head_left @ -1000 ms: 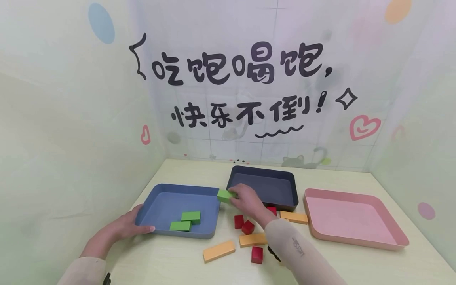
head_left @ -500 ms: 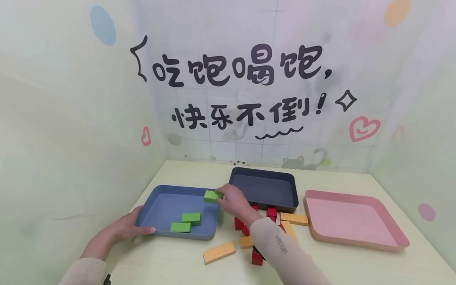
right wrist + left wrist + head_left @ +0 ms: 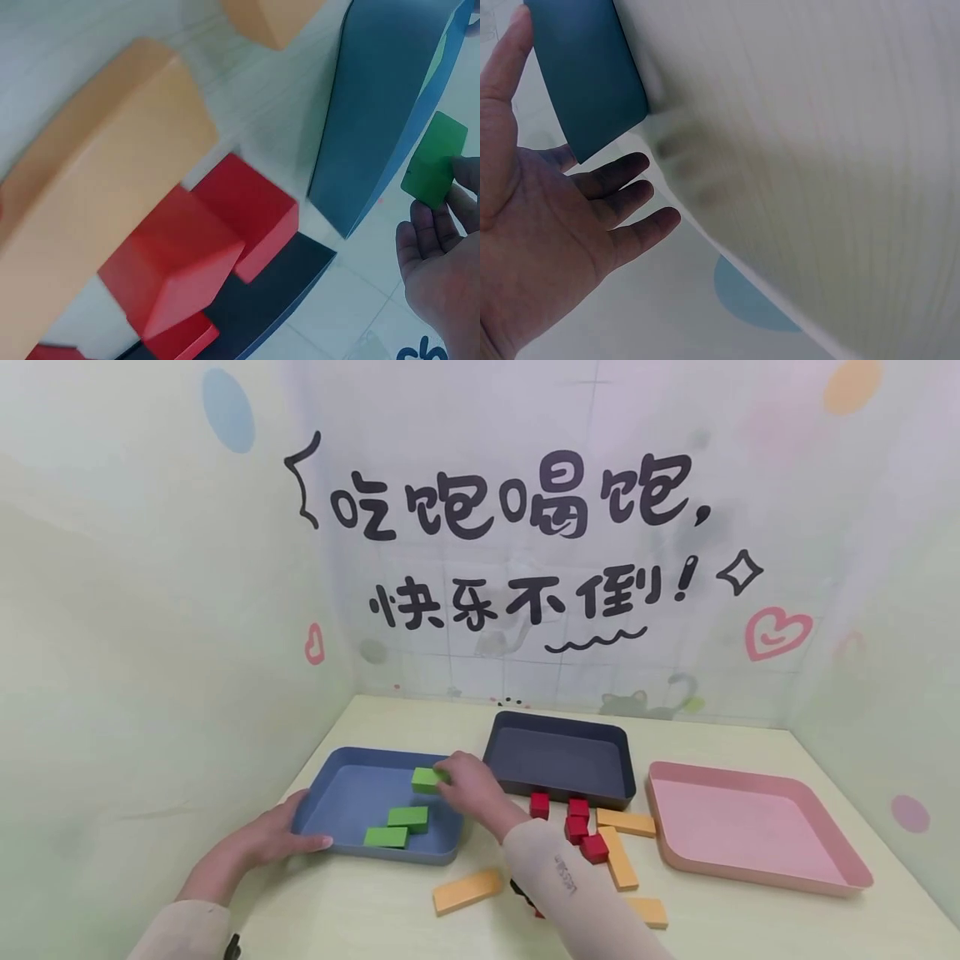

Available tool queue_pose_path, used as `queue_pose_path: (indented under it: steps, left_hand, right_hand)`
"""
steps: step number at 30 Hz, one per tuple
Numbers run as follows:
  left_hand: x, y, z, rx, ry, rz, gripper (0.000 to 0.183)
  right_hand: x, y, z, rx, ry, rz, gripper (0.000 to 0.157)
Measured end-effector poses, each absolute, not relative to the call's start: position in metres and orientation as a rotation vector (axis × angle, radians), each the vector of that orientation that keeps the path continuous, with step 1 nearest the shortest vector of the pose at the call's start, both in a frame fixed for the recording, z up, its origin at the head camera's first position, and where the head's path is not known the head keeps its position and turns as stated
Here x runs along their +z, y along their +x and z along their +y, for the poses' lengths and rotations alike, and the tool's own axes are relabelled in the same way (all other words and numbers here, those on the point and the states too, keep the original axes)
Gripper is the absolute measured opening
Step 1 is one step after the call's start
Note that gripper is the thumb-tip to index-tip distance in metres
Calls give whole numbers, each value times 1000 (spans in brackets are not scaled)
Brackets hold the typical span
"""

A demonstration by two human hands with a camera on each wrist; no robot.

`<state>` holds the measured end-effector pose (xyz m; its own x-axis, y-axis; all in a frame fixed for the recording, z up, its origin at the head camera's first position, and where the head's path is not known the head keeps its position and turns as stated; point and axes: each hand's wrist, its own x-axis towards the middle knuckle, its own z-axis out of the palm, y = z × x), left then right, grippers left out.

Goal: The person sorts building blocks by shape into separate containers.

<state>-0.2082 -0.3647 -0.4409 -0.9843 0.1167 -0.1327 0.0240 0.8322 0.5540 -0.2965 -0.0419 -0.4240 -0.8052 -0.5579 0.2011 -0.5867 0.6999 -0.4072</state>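
Note:
Between the thumb and fingers of my right hand [image 3: 474, 783] is a green block [image 3: 425, 780], pinched over the right part of the blue tray [image 3: 341, 797]. Two other green blocks [image 3: 407, 818] lie inside that tray. My left hand [image 3: 272, 837] rests at the tray's front left corner. In the left wrist view its fingers [image 3: 622, 206] are spread and fairly straight, with the thumb along the tray wall [image 3: 589, 75]. The right wrist view shows the held green block [image 3: 435, 160] beyond the tray's wall.
A dark navy tray [image 3: 555, 758] stands at the back and a pink tray [image 3: 757, 827] at the right. Between them and me lie several red cubes [image 3: 576, 828] and several orange blocks [image 3: 467, 892]. Fabric walls enclose the table.
My right hand has carried the green block leftward, from beside the navy tray to over the blue tray. The left hand has stayed at the tray's corner.

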Motion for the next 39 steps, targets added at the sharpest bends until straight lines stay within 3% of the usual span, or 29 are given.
queue_pose_path:
  steps: [19, 39]
  left_hand:
    - [-436, -215, -355, 824, 110, 2844, 110]
    - [-436, -215, -359, 803, 175, 2920, 104]
  right_hand:
    - [-426, -298, -28, 671, 946, -2886, 38]
    - [-415, -314, 69, 748, 663, -2922, 46]
